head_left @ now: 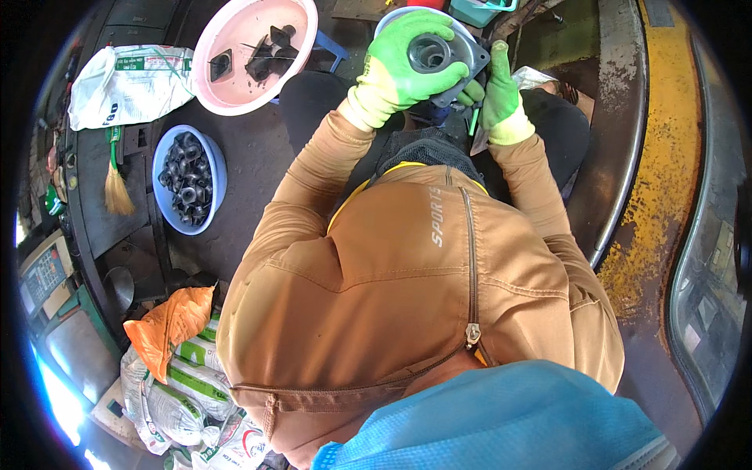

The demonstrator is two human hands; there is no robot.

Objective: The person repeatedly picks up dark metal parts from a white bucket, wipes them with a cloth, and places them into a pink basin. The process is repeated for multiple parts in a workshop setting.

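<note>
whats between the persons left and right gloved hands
In the head view, a dark flanged part lies between the left hand and the right hand. The left holds it; whether the right touches it is unclear.

We note moderate, uneven light, white glare (pixel 59 392) at lower left, bent edges and dark side vignetting.

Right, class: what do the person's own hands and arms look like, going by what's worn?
The left hand and right hand wear bright green gloves with paler, yellowish cuffs. Long brown sleeves, wrinkled along the forearms, reach down to the cuffs.
</note>
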